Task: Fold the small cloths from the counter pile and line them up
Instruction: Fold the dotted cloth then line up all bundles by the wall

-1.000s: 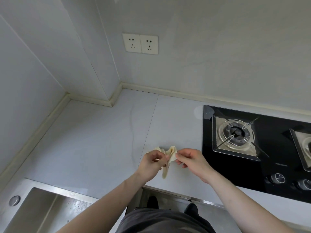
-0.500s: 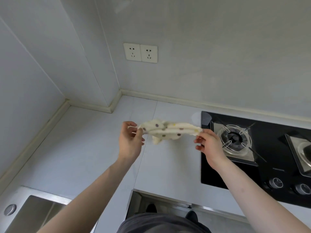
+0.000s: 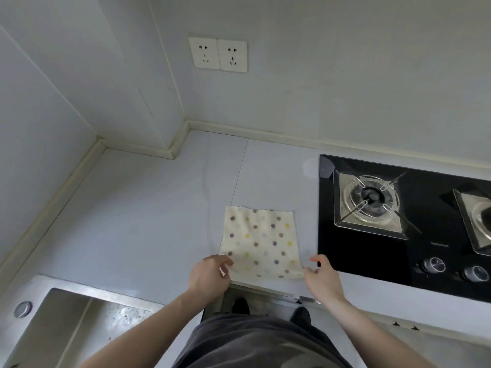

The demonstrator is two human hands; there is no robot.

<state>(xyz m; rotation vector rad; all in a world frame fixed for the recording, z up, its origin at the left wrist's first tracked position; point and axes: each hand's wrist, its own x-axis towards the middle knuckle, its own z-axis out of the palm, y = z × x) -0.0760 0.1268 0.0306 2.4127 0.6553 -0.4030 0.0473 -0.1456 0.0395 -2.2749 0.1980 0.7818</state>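
Left hand (image 3: 210,274) pinches the near left corner of the cloth (image 3: 261,241), fingers curled onto the fabric edge, knuckles facing up. Right hand (image 3: 322,278) sits at the near right corner, thumb raised and fingers loosely bent; the corner lies under or against the fingers, but whether it is actually pinched cannot be told. Both forearms reach in from the near edge, bare, converging toward the cloth with wrists roughly level.

Scene, left to right. Sink (image 3: 53,322): steel, set in the near left of the counter (image 3: 132,221), with a round fitting on its rim and wet residue in the basin. Counter: pale, with a thin seam running from far to near and passing under the cloth's left part. Cloth: cream with small purple and yellow dots, spread flat and unfolded on the counter, near edge close to the counter's front lip, far edge scalloped. It lies between sink and hob (image 3: 403,227), just beside the hob's left edge, not touching it. Sockets (image 3: 218,56): two, side by side on the far wall above the counter. Hob: black glass, right of the cloth, with one full burner, a second cut off at the right frame edge, and two knobs on its near strip.
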